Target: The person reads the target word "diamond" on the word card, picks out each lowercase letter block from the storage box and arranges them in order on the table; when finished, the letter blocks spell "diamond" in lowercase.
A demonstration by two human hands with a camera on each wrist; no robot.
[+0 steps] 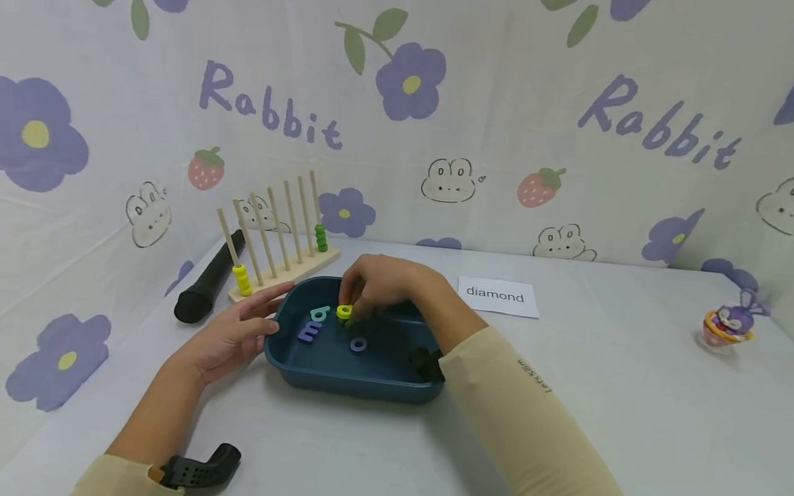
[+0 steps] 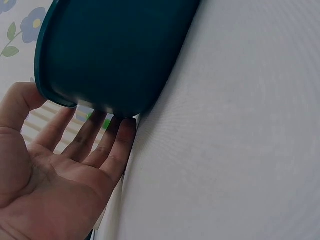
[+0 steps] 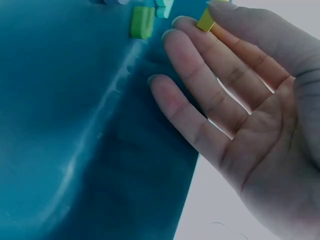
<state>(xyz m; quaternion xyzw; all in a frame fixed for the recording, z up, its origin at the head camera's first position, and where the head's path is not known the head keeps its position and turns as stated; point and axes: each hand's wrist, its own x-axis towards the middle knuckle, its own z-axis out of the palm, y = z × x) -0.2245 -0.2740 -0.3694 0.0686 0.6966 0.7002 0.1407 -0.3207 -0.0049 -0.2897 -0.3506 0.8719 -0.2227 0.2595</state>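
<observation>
A dark blue tray (image 1: 372,389) sits on the table with small letters inside. My left hand (image 1: 229,337) holds its left end, thumb at the rim and fingertips against the outer wall. My right hand (image 1: 387,286) reaches into the tray and pinches a yellow letter (image 1: 344,312) between thumb and index finger; the other fingers are loosely extended in the right wrist view. A green letter (image 3: 143,22) stands close by, partly hidden by the hand in the head view. Left of it lie a teal letter (image 1: 319,314) and a purple m (image 1: 310,332); a violet o (image 1: 358,345) is nearer me.
Behind the tray, a white card (image 1: 499,297) reads "diamond". A wooden peg rack (image 1: 285,272) with yellow and green beads stands at back left, beside a black microphone (image 1: 207,282). A small rabbit figure (image 1: 732,322) stands far right. A printed curtain (image 1: 397,151) hangs behind.
</observation>
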